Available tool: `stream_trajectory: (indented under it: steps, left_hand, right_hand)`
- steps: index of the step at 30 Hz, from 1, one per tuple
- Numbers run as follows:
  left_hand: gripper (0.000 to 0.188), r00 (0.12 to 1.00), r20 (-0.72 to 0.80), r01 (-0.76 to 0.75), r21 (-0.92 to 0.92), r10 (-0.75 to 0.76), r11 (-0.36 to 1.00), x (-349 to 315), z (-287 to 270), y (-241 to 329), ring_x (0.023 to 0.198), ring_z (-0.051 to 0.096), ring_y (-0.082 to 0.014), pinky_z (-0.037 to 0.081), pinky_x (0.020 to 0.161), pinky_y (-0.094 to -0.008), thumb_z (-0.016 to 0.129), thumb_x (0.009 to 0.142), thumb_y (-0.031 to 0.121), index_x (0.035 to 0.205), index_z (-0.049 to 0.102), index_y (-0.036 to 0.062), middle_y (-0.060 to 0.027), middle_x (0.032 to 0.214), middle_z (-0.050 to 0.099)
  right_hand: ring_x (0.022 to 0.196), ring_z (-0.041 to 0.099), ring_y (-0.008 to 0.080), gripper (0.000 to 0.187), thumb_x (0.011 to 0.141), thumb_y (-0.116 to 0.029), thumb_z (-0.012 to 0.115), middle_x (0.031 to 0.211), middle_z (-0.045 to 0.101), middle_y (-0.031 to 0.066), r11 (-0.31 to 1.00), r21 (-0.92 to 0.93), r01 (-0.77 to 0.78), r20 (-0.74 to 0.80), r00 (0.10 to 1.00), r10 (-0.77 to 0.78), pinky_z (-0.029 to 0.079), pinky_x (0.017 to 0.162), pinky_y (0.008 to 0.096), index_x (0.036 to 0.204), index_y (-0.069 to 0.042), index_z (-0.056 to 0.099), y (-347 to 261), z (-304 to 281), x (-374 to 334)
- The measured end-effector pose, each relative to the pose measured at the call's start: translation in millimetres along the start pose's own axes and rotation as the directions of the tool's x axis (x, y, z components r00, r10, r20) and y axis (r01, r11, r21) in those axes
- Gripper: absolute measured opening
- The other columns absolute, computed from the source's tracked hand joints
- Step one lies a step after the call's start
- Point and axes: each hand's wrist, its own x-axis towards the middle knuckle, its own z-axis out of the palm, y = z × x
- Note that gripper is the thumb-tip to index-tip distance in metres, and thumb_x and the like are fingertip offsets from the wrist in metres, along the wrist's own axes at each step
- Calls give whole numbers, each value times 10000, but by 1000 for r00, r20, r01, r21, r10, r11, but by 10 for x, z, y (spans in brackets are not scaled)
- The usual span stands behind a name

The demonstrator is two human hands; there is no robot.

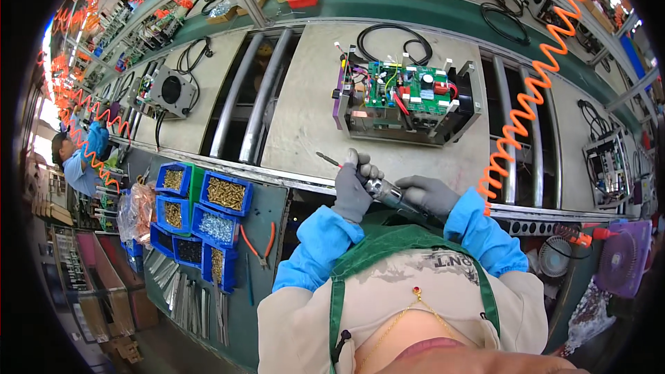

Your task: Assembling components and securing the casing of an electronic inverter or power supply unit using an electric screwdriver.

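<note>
A silver power screwdriver (391, 195) is held in front of my waist, its thin bit (328, 159) pointing up and to the left. My left hand (353, 185), in a grey glove, is closed about the front end near the bit. Around the tool's body, my right hand (435, 196), also gloved, is closed; its fingertips are partly hidden. Beyond my hands, apart from them, an open metal-framed unit (395, 133) rests on a pale board (298, 125). A green circuit board (420, 85) with several wires and a black cable (395, 25) behind it belong to this scene.
Blue bins (226, 194) of screws stand at left, with orange-handled pliers (263, 260) and metal strips (187, 305) nearby. Metal rollers (267, 90) flank the board. An orange coiled hose (530, 97) hangs at right. A person (80, 166) is at far left.
</note>
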Motion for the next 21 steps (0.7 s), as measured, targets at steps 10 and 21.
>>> stream_trajectory:
  steps: [10, 21]
  left_hand:
    - [442, 922, 370, -24, 357, -118, 934, -263, 111, -258, 498, 404, -123, 383, 458, -318, 446, 923, 425, 903, 523, -10, 10, 542, 368]
    - [470, 979, 199, -72, 182, 35, 981, -478, -89, -200, 489, 386, -114, 379, 486, -270, 367, 965, 430, 919, 523, -11, 20, 511, 338]
  right_hand:
    - [762, 618, 149, 324, 800, -66, 599, 900, 656, 107, 828, 421, -371, 221, 927, 303, 501, 697, 273, 1084, 89, 590, 793, -66, -36]
    - [750, 568, 130, 578, 720, -478, 678, 915, 618, 43, 782, 477, -401, 461, 872, 166, 469, 651, 261, 1043, -6, 596, -13, 269, -111]
